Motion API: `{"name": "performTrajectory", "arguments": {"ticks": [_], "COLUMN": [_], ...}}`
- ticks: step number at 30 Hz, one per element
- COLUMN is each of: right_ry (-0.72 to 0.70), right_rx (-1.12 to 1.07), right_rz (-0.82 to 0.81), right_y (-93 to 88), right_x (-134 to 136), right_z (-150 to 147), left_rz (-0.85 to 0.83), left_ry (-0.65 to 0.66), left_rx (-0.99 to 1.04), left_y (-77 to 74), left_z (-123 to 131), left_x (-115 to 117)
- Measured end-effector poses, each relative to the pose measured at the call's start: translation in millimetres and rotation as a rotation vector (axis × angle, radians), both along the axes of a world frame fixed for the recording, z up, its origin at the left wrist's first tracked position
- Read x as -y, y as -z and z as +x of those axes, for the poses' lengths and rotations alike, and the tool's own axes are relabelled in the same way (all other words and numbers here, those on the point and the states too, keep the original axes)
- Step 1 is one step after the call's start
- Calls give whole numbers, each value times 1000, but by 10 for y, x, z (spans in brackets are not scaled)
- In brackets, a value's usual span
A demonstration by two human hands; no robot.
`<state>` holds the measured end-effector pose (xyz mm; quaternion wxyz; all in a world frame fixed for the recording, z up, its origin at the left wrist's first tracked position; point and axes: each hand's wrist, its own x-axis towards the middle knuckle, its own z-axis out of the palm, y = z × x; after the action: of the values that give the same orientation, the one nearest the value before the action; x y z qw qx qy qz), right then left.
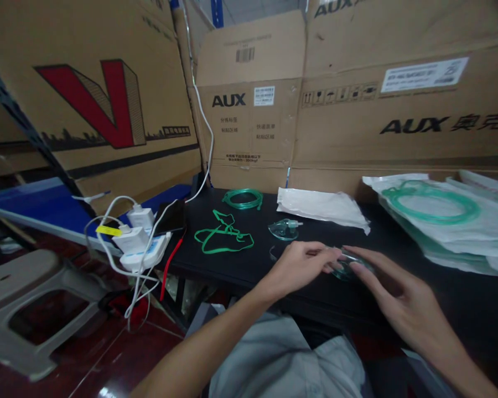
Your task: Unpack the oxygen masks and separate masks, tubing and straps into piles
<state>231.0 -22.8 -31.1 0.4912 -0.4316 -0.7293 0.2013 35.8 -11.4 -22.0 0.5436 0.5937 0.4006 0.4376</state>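
Close to the table's front edge, both hands are on a clear, greenish oxygen mask (pixel 342 273), which they partly cover. My left hand (pixel 301 262) pinches its left side with closed fingers. My right hand (pixel 392 282) curls around the opposite side, thumb on the near face. Just beyond my left hand lies a second clear oxygen mask (pixel 283 230) with a pale connector. Further left are tangled green elastic straps (pixel 228 240). Behind them rests a coil of green tubing (pixel 243 199). A small, thin curved piece beside my left wrist is too faint to name.
A flat white packet (pixel 321 207) lies at the back of the black table (pixel 240 271). Stacked packages (pixel 460 243) on the right bear another green tubing coil (pixel 435 213). At left are a power strip (pixel 143 254) with chargers and cables, and a stool (pixel 33 293). Cardboard boxes (pixel 249 127) wall the back.
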Motion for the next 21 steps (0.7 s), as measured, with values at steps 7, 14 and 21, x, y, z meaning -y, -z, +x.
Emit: {"name": "performTrajectory", "arguments": {"ticks": [7,14,21], "right_ry": [-23,-56,-116], "right_rx": [-52,-68,-82], "right_rz": [-70,-112,-146], "right_y": [-68,-97,-113], "right_x": [26,38,28], "right_z": [-30,-18,-12], "left_rz": [-74,-54,-50], "left_ry": [31,60,44], "left_rx": [64,66,39], "left_y": [-60,-27,-88], "left_z": [-28,-38,-41], "left_x": [9,-32,12]}}
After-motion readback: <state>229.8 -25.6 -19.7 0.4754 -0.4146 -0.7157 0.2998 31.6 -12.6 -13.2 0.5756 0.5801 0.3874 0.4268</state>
